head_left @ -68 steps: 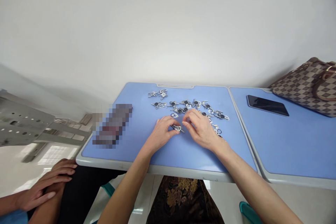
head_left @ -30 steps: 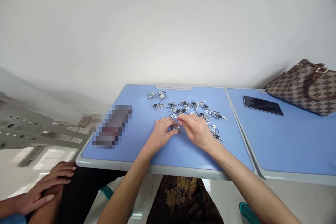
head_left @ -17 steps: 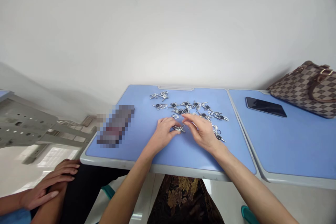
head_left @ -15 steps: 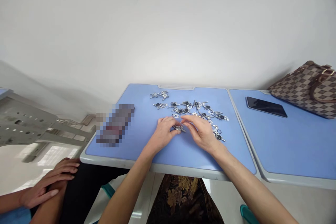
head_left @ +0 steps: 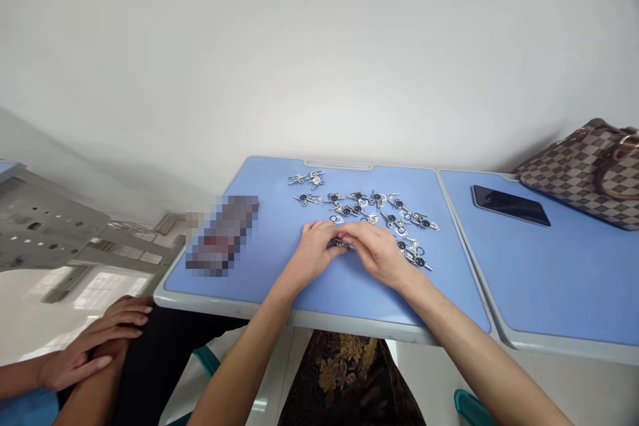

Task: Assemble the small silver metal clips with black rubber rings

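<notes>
A small silver metal piece (head_left: 341,243) lies low over the blue desk top between my hands, mostly covered by fingers. My left hand (head_left: 315,249) pinches it from the left, thumb in front. From the right, my right hand (head_left: 377,249) closes its thumb and fingers at the same piece, the fingertips almost meeting those of the left. Beyond the hands lie several like metal pieces with round black centres (head_left: 357,196), loose rings and flat plates among them. More of these black-centred pieces (head_left: 420,263) rest beside my right wrist. Their exact kind is too small to make out.
A few silver pieces (head_left: 314,180) lie apart at the back left. A pixelated flat object (head_left: 224,236) is on the left side. On the adjoining right desk are a phone (head_left: 512,205) and a checkered handbag (head_left: 584,170). Another person's hands (head_left: 107,339) rest at lower left.
My right hand has moved slightly left and down, its fingers closing in on the metal piece by the left hand. The left hand has stayed almost still. The view shifted slightly.
</notes>
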Motion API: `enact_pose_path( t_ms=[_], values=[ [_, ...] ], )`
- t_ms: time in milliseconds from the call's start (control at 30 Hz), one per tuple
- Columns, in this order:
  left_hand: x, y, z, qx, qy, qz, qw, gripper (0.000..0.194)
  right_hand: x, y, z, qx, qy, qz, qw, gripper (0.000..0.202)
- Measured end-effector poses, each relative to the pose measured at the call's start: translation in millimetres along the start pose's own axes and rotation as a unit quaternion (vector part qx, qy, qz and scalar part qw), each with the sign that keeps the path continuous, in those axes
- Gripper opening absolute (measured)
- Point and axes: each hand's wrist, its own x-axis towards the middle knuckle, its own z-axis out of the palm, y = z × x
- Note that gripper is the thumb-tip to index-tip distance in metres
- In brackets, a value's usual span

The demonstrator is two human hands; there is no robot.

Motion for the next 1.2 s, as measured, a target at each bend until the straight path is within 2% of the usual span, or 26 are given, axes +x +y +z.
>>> enact_pose_path(
  t_ms=[133, 267, 433, 600, 700, 833, 967, 1067, 1200],
  values=[
    [1, 1, -0.1, -0.004, 0.001, -0.009, 1.0, 0.01, 2, -2, -2, -0.006, -0.035, -0.031, 0.999, 0.029],
    [2, 2, -0.2, -0.005, 0.001, -0.016, 1.0, 0.011, 3, -4, -4, -0.024, -0.048, -0.03, 0.998, 0.032],
    [2, 1, 1.7, -0.002, 0.007, -0.017, 1.0, 0.005, 12, -5, -3, -0.099, -0.046, -0.028, 0.994, 0.023],
    [0, 1, 3.7, -0.013, 0.018, -0.028, 0.999, 0.014, 27, -9, 4, -0.176, -0.067, -0.028, 0.982, 0.023],
    [-1, 3, 3.8, -0.015, 0.024, -0.021, 0.999, 0.02, 28, -10, 7, -0.191, -0.055, -0.018, 0.98, 0.028],
    [-1, 4, 2.7, -0.005, 0.026, -0.022, 0.999, 0.013, 22, -10, 8, -0.189, -0.029, -0.005, 0.982, 0.024],
    [0, 3, 2.2, -0.004, 0.023, -0.018, 1.0, 0.012, 20, -7, 9, -0.151, -0.019, 0.041, 0.988, 0.018],
    [1, 1, 2.3, 0.001, 0.01, -0.014, 1.0, 0.01, 20, -4, 5, -0.065, -0.026, 0.075, 0.995, 0.027],
    [2, 0, 2.5, 0.004, 0.006, -0.02, 1.0, 0.007, 21, 1, -3, 0.022, -0.024, 0.065, 0.997, 0.028]
  ],
)
